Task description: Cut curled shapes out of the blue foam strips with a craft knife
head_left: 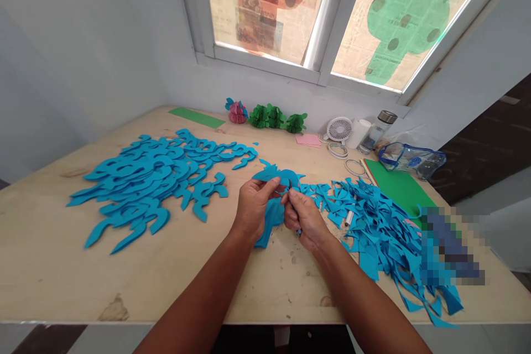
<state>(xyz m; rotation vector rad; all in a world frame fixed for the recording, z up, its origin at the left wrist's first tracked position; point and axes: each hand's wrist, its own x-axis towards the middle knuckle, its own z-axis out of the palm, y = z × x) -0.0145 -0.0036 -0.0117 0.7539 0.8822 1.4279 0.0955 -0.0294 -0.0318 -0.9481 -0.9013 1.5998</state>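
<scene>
My left hand (253, 204) pinches a piece of blue paper (271, 173) above the middle of the table. In my right hand (306, 215) is a pair of scissors (295, 211), mostly covered by my fingers, with the blades at the paper's edge. Another blue sheet (271, 218) shows just below, between my hands. To the left lies a spread pile of cut blue curved shapes (157, 177). A heap of blue paper scraps (373, 210) lies to the right, close to my right hand, with a white marker (349, 217) among them.
Along the back stand green paper figures (274, 117), a pink one (238, 112), a small fan (339, 129) and a water bottle (376, 131). A green strip (197, 117) lies back left. Tape rolls (337, 150), a clear pouch (412, 160) and green paper (400, 185) are at right.
</scene>
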